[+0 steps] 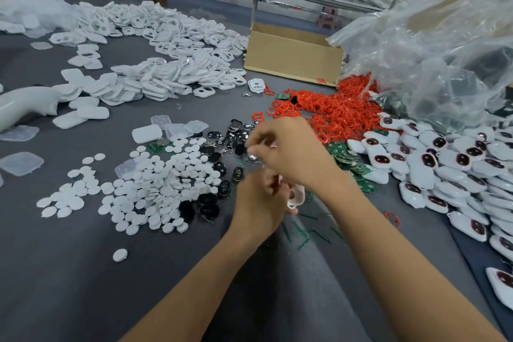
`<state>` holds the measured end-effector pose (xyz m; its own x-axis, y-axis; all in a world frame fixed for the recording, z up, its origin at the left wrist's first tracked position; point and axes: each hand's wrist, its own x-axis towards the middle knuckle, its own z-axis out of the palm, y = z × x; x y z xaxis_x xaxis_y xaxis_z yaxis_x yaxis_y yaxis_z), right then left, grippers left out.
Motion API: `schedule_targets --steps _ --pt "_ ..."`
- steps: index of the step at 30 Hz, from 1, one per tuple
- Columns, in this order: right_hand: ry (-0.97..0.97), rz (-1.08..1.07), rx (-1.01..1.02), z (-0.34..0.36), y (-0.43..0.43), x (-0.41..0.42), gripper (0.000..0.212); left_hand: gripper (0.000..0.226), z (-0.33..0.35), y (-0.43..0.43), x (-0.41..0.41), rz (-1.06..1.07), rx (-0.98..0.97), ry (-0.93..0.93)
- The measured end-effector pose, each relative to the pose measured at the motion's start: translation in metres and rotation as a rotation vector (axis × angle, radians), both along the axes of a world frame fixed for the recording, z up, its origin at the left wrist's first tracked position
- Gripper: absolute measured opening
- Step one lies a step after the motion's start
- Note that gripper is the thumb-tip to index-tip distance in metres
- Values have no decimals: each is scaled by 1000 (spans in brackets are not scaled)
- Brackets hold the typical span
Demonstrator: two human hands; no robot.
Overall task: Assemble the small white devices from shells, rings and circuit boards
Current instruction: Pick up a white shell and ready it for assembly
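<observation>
Discs (144,191) left, rings (333,111) behind, assembled devices (444,166) right.

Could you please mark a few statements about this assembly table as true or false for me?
1. The cardboard box stands beyond the heap of red rings. True.
2. The finished devices are piled on the left side. False: the white devices with dark windows lie on the right, and the white discs lie on the left.
3. The left hand grips a white shell. True.
4. The circuit boards are stacked inside the box. False: the green circuit boards lie loose on the table beside the right hand.
</observation>
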<state>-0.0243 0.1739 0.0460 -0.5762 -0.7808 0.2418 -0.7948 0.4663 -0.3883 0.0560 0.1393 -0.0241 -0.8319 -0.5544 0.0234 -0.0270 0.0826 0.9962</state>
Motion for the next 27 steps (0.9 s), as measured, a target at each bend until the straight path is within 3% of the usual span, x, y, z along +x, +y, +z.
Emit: schedule_targets --steps 4,6,11,15,22,27 --pt "39 97 485 2 -43 9 28 43 3 1 5 -16 -31 39" --pt "77 105 554 0 -53 12 36 48 4 0 6 -19 7 58" --pt "116 118 547 -2 -54 9 27 47 -1 -1 6 -33 -34 41" --pt "-11 97 368 1 -41 -1 27 42 -2 0 2 -40 15 7" --pt "-439 6 -246 -4 39 -13 30 29 -7 -2 -1 40 170 55" --pt "-555 -12 -490 -20 77 -4 36 20 -8 -1 -5 125 119 76"
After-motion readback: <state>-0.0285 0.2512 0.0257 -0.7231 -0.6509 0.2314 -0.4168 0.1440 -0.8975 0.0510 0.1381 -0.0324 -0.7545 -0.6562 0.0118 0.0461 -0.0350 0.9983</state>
